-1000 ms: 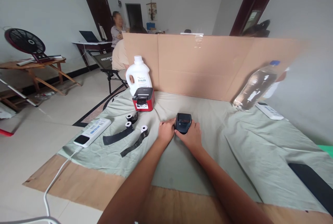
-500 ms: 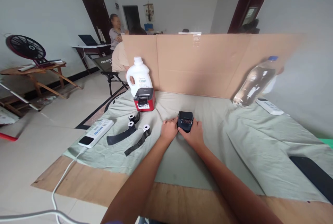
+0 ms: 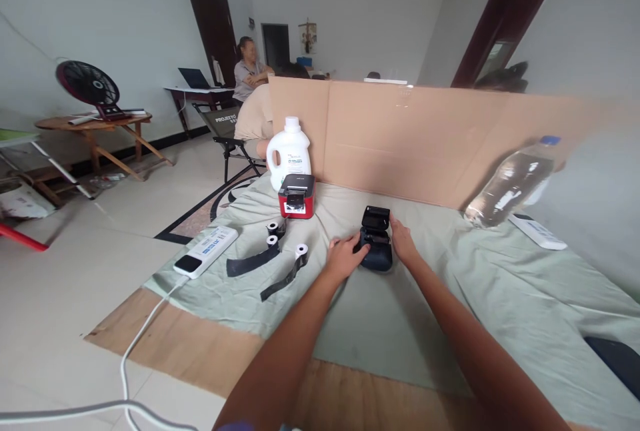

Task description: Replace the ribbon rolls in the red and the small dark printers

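A small black portable printer [image 3: 377, 259] rests on the cloth in front of me, its lid [image 3: 376, 217] raised at the back. My left hand [image 3: 344, 257] grips the printer's left side, the thumb lying over the front of the opening. On the other side, my right hand [image 3: 403, 241] has its fingers at the right edge of the lid, bent around it; part of the grip is hidden. What lies inside the opening is too dark to make out. To the left are a roll of dark tape [image 3: 301, 252] on a white core and two similar rolls, their strips partly unwound.
A red and black printer [image 3: 301, 207] stands before a white jug [image 3: 295, 152]. White power strips [image 3: 207, 249] lie at left and far right. A cardboard sheet [image 3: 395, 141] closes off the back; a large bottle [image 3: 515, 184] leans there. A dark phone-like slab [image 3: 615, 357] lies right.
The black printer's lid has swung up from closed. My right hand has moved from the printer's front right to the lid's edge; my left thumb now lies over the front. The camera view has shifted left.
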Demonstrator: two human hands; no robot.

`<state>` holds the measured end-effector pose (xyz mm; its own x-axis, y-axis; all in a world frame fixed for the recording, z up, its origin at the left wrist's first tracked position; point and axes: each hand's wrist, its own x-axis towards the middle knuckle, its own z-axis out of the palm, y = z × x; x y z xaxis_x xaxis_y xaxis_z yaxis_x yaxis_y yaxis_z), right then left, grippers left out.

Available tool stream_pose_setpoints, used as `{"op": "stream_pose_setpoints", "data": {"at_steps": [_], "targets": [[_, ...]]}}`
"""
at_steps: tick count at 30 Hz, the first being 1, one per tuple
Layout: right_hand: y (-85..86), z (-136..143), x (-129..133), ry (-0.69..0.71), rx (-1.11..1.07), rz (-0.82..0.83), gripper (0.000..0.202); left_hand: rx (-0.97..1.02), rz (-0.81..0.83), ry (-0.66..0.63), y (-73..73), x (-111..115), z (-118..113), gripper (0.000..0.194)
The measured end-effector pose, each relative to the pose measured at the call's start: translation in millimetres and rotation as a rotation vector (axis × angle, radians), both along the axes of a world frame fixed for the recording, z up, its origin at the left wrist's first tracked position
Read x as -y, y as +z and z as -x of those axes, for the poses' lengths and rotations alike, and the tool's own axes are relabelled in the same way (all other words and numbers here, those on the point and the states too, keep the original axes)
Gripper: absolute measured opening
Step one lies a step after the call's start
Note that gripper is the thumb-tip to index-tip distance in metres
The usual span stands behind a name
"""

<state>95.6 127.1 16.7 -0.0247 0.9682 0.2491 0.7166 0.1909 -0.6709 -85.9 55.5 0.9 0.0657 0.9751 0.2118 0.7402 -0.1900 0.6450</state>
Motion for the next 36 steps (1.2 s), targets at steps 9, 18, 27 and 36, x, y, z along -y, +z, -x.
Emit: {"op": "stream_pose_setpoints", "data": {"at_steps": [9,18,27,36], "targets": [[29.2,-19,-19,-0.07,0.25,-0.15,0.04,0.015,-0.006,0.006,-6.1,-4,0,0.052],[35.1,1,-14,-0.07,0.429,-0.078,0.03,0.012,-0.033,0.016,-7.5,-3,1,0.051],[31.8,3,-35,0.281,0.573,0.114,0.028,-0.011,-0.023,0.027,-3.2,-2,1,0.052],[29.8,4,-27,0.218,0.628,0.116,0.03,-0.014,-0.011,0.04,-4.1,-2,0,0.05]]}}
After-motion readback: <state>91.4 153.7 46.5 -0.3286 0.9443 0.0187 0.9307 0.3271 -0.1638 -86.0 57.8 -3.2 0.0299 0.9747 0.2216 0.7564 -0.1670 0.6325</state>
